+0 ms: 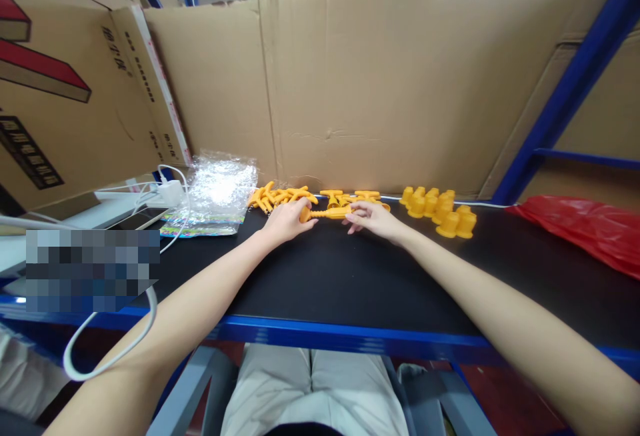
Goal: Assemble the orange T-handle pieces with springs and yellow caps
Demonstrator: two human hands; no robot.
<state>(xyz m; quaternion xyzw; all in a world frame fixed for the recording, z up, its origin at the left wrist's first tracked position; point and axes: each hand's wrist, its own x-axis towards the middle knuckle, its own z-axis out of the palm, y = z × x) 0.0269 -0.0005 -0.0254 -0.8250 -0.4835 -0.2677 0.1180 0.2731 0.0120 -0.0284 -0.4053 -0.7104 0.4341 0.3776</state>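
My left hand [287,219] is closed round the left end of a yellow plastic screw-shaped toy piece [327,213], which lies just above the black table top [320,276]. My right hand [373,217] pinches the right end of the same piece. Right behind my hands lies a row of yellow T-shaped parts [300,195]. A cluster of yellow cap-shaped parts [440,209] stands to the right of my right hand.
A brown cardboard wall [370,89] backs the table. Clear plastic bags [220,186] over colourful packets lie at left, beside a white charger with cables [167,193]. A red plastic bag [585,229] lies at the right. A blue metal rack edge [350,336] borders the front.
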